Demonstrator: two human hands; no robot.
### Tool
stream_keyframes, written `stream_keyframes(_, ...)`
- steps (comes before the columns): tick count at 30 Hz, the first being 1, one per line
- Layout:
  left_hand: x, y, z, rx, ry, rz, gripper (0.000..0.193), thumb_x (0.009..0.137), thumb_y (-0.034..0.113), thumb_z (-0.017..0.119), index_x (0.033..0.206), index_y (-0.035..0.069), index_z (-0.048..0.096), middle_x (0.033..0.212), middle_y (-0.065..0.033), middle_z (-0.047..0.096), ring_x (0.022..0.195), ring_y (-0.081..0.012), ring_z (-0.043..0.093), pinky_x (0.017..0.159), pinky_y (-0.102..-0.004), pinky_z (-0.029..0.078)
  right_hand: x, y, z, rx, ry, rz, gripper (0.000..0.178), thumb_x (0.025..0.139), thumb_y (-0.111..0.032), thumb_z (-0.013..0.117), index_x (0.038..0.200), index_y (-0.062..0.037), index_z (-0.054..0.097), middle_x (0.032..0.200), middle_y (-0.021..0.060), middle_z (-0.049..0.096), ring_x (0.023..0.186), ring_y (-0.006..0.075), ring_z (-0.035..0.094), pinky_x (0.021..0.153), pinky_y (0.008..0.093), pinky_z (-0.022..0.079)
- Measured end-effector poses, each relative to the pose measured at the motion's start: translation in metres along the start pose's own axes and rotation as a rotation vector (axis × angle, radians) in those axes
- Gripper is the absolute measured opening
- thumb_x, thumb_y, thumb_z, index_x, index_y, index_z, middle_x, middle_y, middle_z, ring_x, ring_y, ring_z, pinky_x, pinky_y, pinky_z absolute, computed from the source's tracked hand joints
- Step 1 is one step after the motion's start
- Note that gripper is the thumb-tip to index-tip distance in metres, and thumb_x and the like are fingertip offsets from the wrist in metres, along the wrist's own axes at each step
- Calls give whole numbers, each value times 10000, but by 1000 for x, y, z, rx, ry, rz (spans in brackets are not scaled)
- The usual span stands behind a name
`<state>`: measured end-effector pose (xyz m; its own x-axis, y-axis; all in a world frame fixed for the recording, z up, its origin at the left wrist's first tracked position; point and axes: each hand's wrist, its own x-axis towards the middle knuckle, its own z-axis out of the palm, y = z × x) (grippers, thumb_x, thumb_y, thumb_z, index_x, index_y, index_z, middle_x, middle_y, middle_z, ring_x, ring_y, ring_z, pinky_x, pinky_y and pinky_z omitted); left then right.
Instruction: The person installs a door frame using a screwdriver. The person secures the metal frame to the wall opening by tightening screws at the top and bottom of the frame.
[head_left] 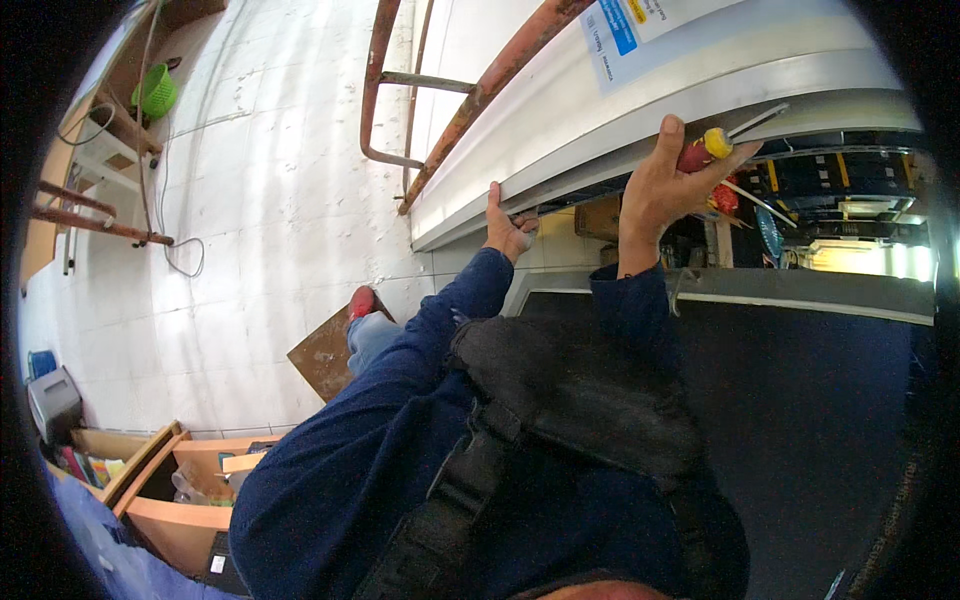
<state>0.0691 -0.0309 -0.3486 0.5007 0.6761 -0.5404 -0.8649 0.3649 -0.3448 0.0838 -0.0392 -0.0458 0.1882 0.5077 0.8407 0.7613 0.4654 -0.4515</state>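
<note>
A large white panel [555,140] with a silver metal edge stretches across the upper right. My left hand [508,232] is closed on its lower edge, thumb on the outer face and fingers curled beneath. Further right along that edge, my right hand [660,185] holds a screwdriver [705,149] with a red and yellow handle, its metal shaft pointing up and right. Just below those fingers shows a second thin metal shaft [765,205] with a red end; whether the hand holds it too I cannot tell.
A rusty metal frame [480,95] leans near the panel's left end. Close to my body on the right is a dark, grey-rimmed surface [800,400]. A brown board [325,352] lies by my red shoe [362,302]. Wooden drawers [180,510] stand lower left, a green basket [155,91] upper left.
</note>
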Motion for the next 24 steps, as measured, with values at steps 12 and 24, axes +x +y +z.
stream_keyframes(12, -10, 10, -7, 256, -142, -8, 700, 811, 741, 641, 1074, 97, 560, 875, -109, 629, 505, -135, 388, 448, -275, 259, 7, -11, -3, -72, -19, 5, 984, 959, -336, 665, 1558, 68, -3, 1570, 337, 176, 1475, 398, 239, 1232, 429, 186)
stream_keyframes(24, -14, 75, -76, 712, -198, -301, 945, 890, 830, 338, 1365, 41, 551, 1092, -184, 679, 470, -112, 467, 386, -217, 263, -76, 5, -50, 6, -144, 248, 544, 971, -263, 659, 1390, 5, 438, 1214, 177, 519, 1055, 239, 550, 894, 377, 476)
